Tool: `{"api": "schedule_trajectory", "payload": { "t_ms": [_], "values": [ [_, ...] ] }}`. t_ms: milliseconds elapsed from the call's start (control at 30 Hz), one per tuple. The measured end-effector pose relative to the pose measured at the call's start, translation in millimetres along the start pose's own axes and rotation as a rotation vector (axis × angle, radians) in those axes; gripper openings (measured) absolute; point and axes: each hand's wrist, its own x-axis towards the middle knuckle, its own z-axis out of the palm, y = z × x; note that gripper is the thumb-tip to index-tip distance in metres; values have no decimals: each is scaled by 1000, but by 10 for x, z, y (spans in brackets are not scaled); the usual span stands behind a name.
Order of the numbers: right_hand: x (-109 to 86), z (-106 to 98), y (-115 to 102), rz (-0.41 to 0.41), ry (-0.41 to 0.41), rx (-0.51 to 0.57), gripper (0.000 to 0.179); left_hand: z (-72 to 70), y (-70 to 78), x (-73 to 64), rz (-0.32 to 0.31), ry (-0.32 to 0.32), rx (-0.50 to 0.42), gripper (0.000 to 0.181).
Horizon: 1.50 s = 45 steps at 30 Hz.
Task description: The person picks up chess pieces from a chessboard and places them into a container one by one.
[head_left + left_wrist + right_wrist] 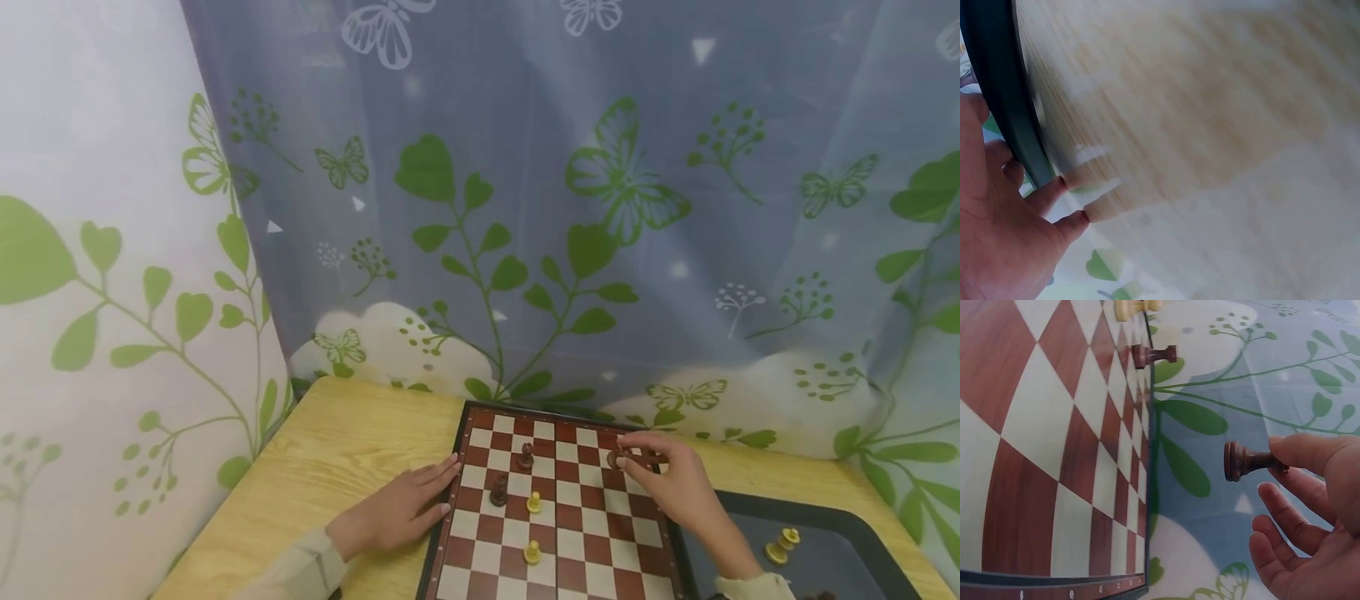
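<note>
My right hand [671, 483] is over the far right part of the chessboard [480, 554]. Between thumb and forefinger it pinches a dark brown chess piece [1241, 461] by its top, which the fingers hide; the round base hangs above the squares. My left hand [408, 510] rests at the board's left edge with fingers stretched out, fingertips on the dark rim [1007, 94]. On the board stand two dark pieces, one farther back [527, 456] and one nearer [498, 490]. Close by are two yellow pawns, a farther pawn [534, 502] and a nearer pawn [532, 552].
A dark tray [847, 521] lies right of the board, partly under my right forearm. In it are a yellow chess piece [782, 546] and part of a dark one at the frame's bottom. Behind the wooden table [360, 425] hangs a leaf-patterned curtain [517, 183].
</note>
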Motion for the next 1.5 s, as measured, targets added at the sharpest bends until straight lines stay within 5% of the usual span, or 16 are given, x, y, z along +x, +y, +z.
{"api": "schedule_trajectory", "payload": {
  "t_ms": [167, 900, 1200, 1500],
  "values": [
    [-79, -56, 8, -25, 37, -39, 27, 12, -7, 14, 4, 4, 2, 62],
    [-588, -228, 170, 161, 73, -131, 29, -5, 28, -36, -3, -14, -5, 62],
    [-804, -375, 217, 289, -23, -100, 35, -2, 30, -29, 18, 10, 18, 60],
    [-937, -427, 289, 290, 19, -135, 32, 7, 15, -6, 4, 10, 22, 61]
  ]
}}
